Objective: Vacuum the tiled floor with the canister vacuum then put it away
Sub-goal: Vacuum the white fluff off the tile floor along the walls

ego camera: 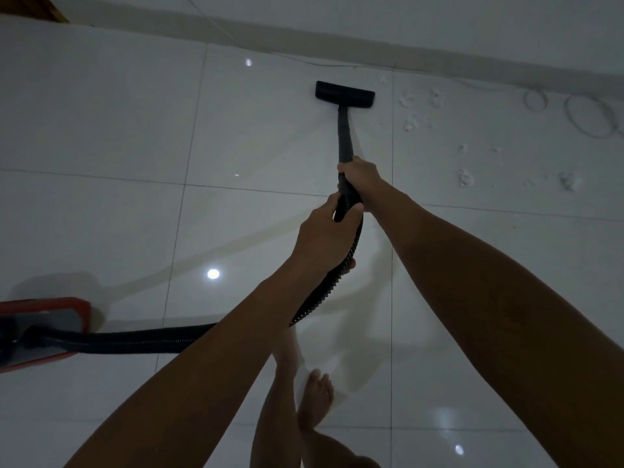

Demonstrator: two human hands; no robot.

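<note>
A black vacuum wand (345, 133) runs forward over the glossy white tiled floor (111, 136) and ends in a flat black floor nozzle (344, 93) that lies on the tiles near the far wall. My right hand (362, 179) grips the wand's lower end. Just behind it, my left hand (326, 233) grips the ribbed black hose (135, 339). The hose curves down and left to the red canister vacuum (44, 327) at the left edge, only partly in view. White fluffy debris (466, 177) is scattered on the tiles to the right of the nozzle.
A grey skirting strip (439, 52) runs along the base of the far wall. A thin white cable (587, 113) lies coiled on the floor at the far right. My bare foot (315, 400) stands on the tiles below my arms. A brown object (47, 8) sits at the top left corner.
</note>
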